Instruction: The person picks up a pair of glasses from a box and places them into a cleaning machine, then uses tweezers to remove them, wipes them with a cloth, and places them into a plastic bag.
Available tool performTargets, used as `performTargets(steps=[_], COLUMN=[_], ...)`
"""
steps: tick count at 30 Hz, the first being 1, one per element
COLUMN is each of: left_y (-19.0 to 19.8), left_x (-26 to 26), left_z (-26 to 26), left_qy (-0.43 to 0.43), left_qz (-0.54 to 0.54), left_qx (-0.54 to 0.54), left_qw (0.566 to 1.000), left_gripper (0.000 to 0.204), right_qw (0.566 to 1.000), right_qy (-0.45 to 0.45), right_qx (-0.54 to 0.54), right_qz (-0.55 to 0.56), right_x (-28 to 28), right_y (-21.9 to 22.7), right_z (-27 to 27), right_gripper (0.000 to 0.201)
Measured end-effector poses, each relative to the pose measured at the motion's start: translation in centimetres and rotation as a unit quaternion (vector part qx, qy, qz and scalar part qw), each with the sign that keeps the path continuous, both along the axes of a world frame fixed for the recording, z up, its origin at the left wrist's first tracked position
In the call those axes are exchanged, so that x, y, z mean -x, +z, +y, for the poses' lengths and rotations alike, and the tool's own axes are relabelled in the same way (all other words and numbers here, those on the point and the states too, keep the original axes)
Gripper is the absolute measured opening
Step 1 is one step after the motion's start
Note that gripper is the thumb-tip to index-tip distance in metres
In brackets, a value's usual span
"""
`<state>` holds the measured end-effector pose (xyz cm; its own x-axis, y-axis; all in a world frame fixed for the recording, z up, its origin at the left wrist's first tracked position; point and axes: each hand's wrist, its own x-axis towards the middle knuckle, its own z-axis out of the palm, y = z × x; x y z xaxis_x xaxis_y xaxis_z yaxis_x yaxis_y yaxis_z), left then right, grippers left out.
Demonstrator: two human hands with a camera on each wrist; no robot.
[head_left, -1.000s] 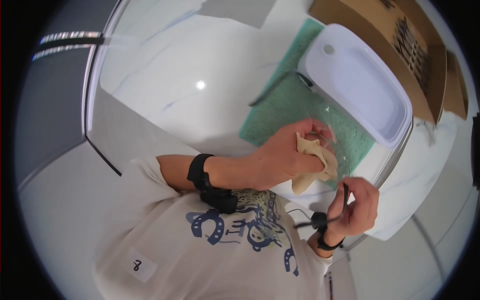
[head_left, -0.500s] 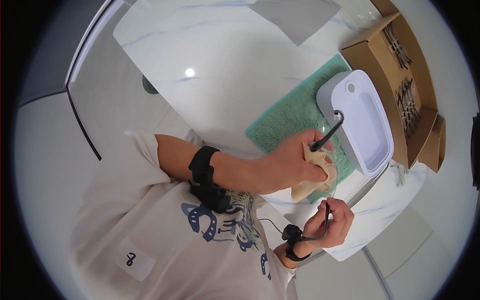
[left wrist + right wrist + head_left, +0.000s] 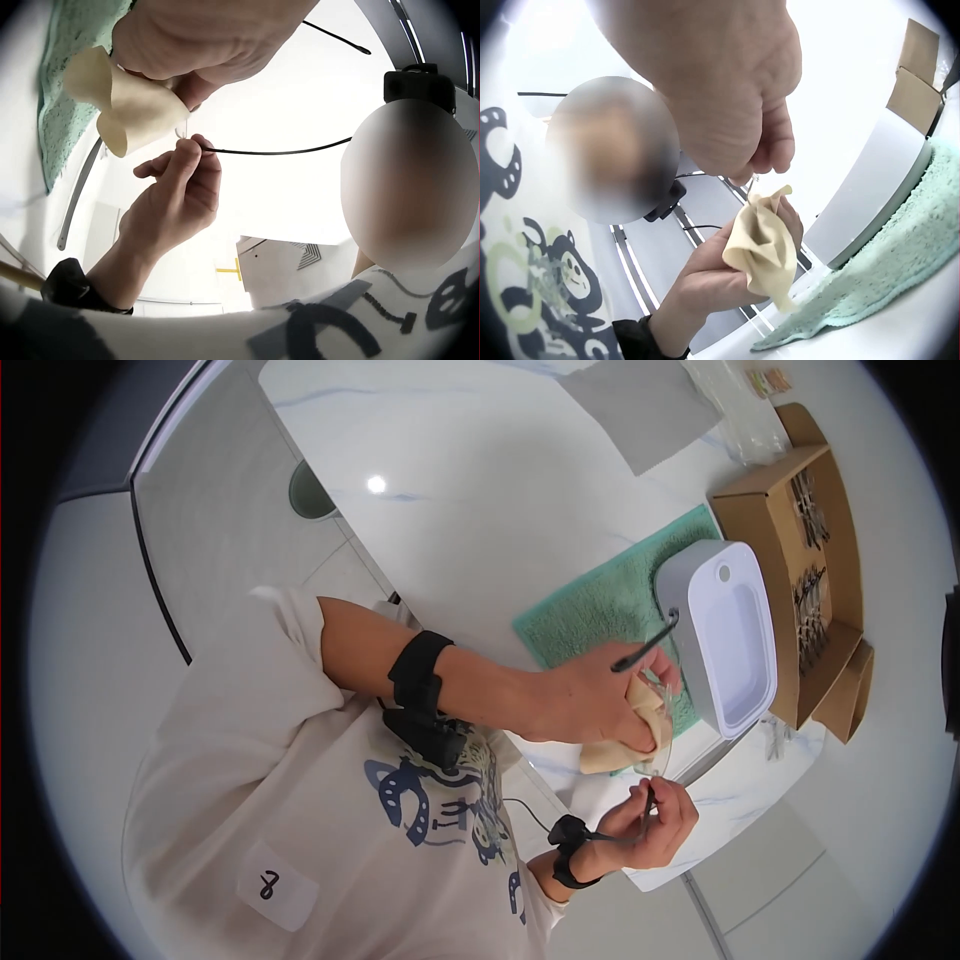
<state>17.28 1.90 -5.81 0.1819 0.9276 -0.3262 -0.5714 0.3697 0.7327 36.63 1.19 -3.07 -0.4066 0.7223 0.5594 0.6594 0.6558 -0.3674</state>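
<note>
A pair of eyeglasses with clear lenses and dark temples [image 3: 645, 644] is between both hands over the near table edge. My left hand [image 3: 575, 692] grips a beige cloth [image 3: 608, 754] folded against the lens area, which its fingers partly hide. In the right wrist view the crumpled cloth [image 3: 763, 244] bunches up in the left hand [image 3: 712, 281]. My right hand [image 3: 662, 832] pinches the other temple close to its hinge. That thin black temple [image 3: 277, 153] stretches away from the right fingertips in the left wrist view.
Beyond the hands lies a green towel [image 3: 580, 612] with a white plastic container [image 3: 690, 605] on it. A cardboard box [image 3: 752, 520] behind holds several thin dark-framed items. At the back are a grey sheet [image 3: 640, 410] and clear plastic [image 3: 742, 415]. A bin [image 3: 308, 492] stands on the floor.
The head view has shifted and shows more of the box and floor. The free temple has swung round from pointing left over the towel to lying beside the container. Both hands keep their holds.
</note>
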Motion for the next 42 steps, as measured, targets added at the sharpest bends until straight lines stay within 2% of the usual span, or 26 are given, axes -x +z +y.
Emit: performTargets(steps=[1, 3, 6, 7, 8, 9, 11, 14, 15, 16, 17, 19, 20, 22, 23, 25, 26, 27, 29, 30, 33, 35, 36, 38, 42], left_y=[-0.1, -0.1, -0.2, -0.1, 0.1, 0.2, 0.5, 0.4, 0.7, 0.8, 0.4, 0.4, 0.1, 1.6, 2.1, 2.4, 2.7, 2.9, 3.3, 3.2, 2.8, 2.8, 2.8, 2.5, 2.8], left_x=[0.7, 1.2, 3.3, 5.5, 7.3, 8.8, 11.2, 15.3, 16.6, 17.8, 19.2, 20.8, 20.3, 17.8, 18.1, 18.7, 16.9, 15.2, 12.5, 11.5, 8.5, 7.4, 6.9, 6.1, 5.3], left_z=[-0.1, -0.2, -0.3, -0.3, -0.1, 0.1, 0.6, 0.8, 0.6, 0.4, 0.0, -0.8, -0.7, -0.2, -0.9, -2.3, -2.3, -2.1, -1.8, -1.9, -0.6, -0.2, 0.2, 0.1, 0.3], left_qy=[0.007, -0.024, -0.003, -0.001, 0.03, 0.06, 0.124, 0.158, 0.169, 0.171, 0.159, 0.225, 0.22, 0.423, 0.416, 0.203, 0.163, 0.159, 0.084, 0.076, 0.073, 0.056, 0.044, 0.056, 0.062], left_qz=[0.002, -0.002, 0.03, 0.026, 0.034, 0.042, 0.101, 0.108, 0.265, 0.416, 0.417, 0.618, 0.617, 0.704, 0.698, 0.62, 0.58, 0.568, 0.522, 0.519, 0.542, 0.537, 0.536, 0.496, 0.5], left_qx=[-0.002, -0.018, -0.008, -0.008, -0.02, -0.03, -0.047, -0.109, -0.111, -0.112, -0.114, -0.169, -0.171, -0.104, -0.116, -0.176, -0.167, -0.185, -0.272, -0.289, -0.369, -0.343, -0.358, -0.352, -0.353], left_qw=[1.0, 1.0, 1.0, 1.0, 0.999, 0.997, 0.986, 0.975, 0.943, 0.886, 0.888, 0.734, 0.736, 0.561, 0.571, 0.737, 0.781, 0.786, 0.804, 0.801, 0.751, 0.769, 0.764, 0.792, 0.789], left_gripper=[0.055, 0.047, 0.045, 0.045, 0.047, 0.048, 0.046, 0.047, 0.047, 0.046, 0.046, 0.05, 0.05, 0.014, 0.014, 0.046, 0.043, 0.043, 0.04, 0.04, 0.034, 0.026, 0.026, 0.025, 0.025], right_qw=[1.0, 0.998, 0.997, 0.996, 0.999, 0.999, 0.993, 0.988, 0.987, 0.993, 0.997, 0.995, 0.995, 0.992, 0.989, 0.987, 0.987, 0.987, 0.982, 0.98, 0.981, 0.975, 0.972, 0.967, 0.938], right_qy=[0.007, -0.042, -0.043, -0.05, 0.025, 0.028, -0.076, -0.088, -0.092, -0.07, -0.05, -0.066, -0.068, -0.078, -0.091, -0.093, -0.084, -0.073, -0.056, -0.051, -0.034, -0.047, -0.04, -0.029, -0.041], right_qx=[-0.002, 0.043, 0.025, 0.016, -0.011, -0.012, 0.016, 0.039, 0.039, 0.02, 0.003, 0.014, 0.021, 0.039, 0.05, 0.072, 0.074, 0.077, 0.112, 0.123, 0.132, 0.131, 0.144, 0.161, 0.19], right_qz=[0.002, 0.028, 0.063, 0.075, 0.036, 0.034, 0.086, 0.119, 0.122, 0.092, 0.059, 0.067, 0.074, 0.088, 0.103, 0.111, 0.116, 0.121, 0.144, 0.146, 0.137, 0.174, 0.181, 0.194, 0.288], right_x=[0.4, 0.0, -1.0, -0.2, -0.6, -0.3, -0.1, 0.2, 0.2, 0.0, -0.3, -0.1, 0.1, 0.4, 0.5, 0.4, 0.3, 0.1, 0.0, -0.2, -0.5, -0.9, -1.0, -1.4, -1.9], right_y=[0.1, 0.4, 0.1, 0.3, 0.2, 0.3, 0.2, 0.3, 0.4, 0.5, 0.7, 1.0, 1.0, 0.9, 0.9, 0.6, 0.4, 0.4, 0.7, 0.8, 1.2, 1.3, 1.5, 1.3, 0.3], right_z=[-0.1, -0.5, -0.4, -0.4, 0.3, 0.1, -0.5, -0.9, -0.9, -0.7, -0.9, -1.4, -1.3, -1.1, -1.4, -1.5, -1.5, -1.5, -1.7, -2.0, -2.0, -2.1, -2.2, -2.5, -2.6], right_gripper=[0.01, 0.009, 0.01, 0.01, 0.003, 0.003, 0.008, 0.009, 0.009, 0.011, 0.013, 0.014, 0.016, 0.017, 0.019, 0.023, 0.022, 0.021, 0.016, 0.016, 0.016, 0.016, 0.016, 0.014, 0.012])
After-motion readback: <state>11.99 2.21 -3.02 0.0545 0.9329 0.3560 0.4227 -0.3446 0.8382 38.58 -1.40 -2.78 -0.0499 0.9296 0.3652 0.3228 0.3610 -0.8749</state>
